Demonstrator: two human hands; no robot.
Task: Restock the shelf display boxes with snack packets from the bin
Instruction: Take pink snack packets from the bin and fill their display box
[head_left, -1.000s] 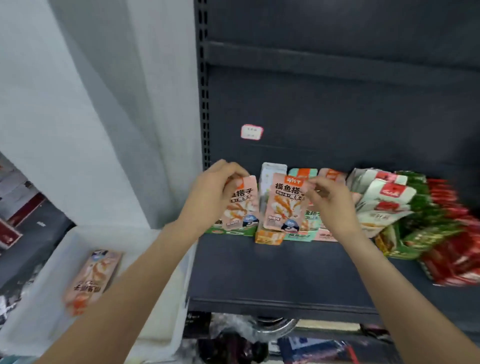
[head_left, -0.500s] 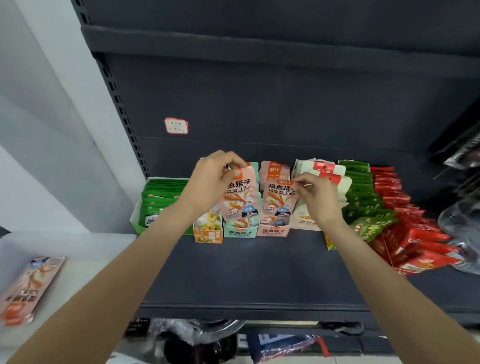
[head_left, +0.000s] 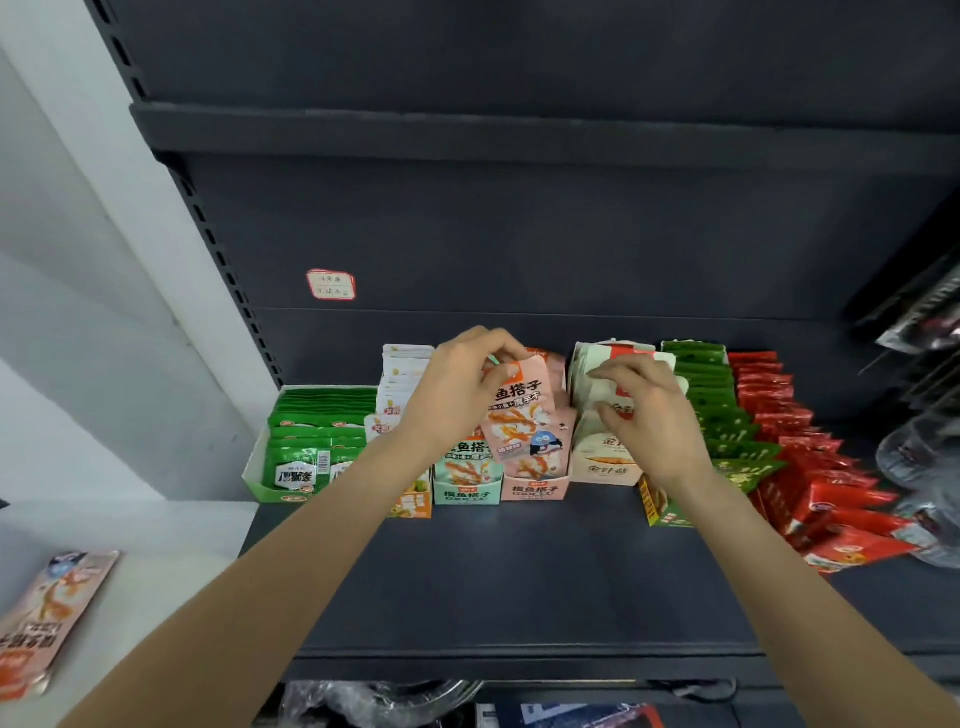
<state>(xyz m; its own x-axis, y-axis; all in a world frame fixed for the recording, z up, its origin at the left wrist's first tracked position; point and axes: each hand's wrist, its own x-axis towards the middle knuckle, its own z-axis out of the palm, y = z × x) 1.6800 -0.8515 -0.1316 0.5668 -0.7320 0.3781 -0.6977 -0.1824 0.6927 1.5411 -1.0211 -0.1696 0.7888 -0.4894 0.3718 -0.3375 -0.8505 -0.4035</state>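
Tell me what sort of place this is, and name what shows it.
Most likely a small shop or convenience store. A dark metal shelf carries rows of snack packets in display boxes, such as the green box and the red packets, and a handwritten tag is stuck to the back panel.
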